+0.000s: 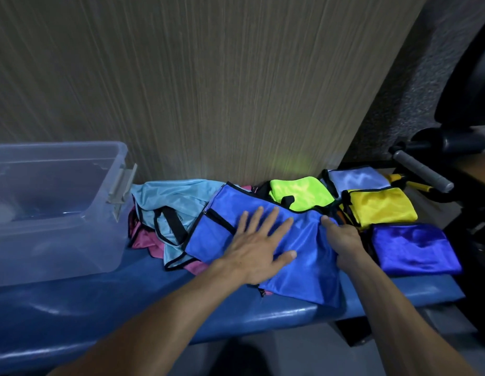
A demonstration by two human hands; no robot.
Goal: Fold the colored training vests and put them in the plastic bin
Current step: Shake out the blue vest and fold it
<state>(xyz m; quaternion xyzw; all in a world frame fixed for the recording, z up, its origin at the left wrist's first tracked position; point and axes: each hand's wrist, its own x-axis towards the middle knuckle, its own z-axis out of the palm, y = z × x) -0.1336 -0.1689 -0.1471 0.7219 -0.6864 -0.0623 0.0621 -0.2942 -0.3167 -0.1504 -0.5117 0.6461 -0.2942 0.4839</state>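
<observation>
While four folded vests (380, 206) wait at two o'clock and the plastic bin (73, 213) holds none, the left hand (259, 251) flattens the blue vest (303, 256), fingers straight, and the right hand (342, 240) pinches its edge.

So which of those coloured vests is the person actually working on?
The royal-blue vest in the middle: the left hand lies flat on it and the right hand grips its edge. The green, yellow and other vests lie untouched.

Between the plastic bin (54, 213) and the heaped vests (165, 226), a strip of bare blue worktop (132, 294) lies open. Right of the bin, vests crowd against the wall (208, 90).
</observation>
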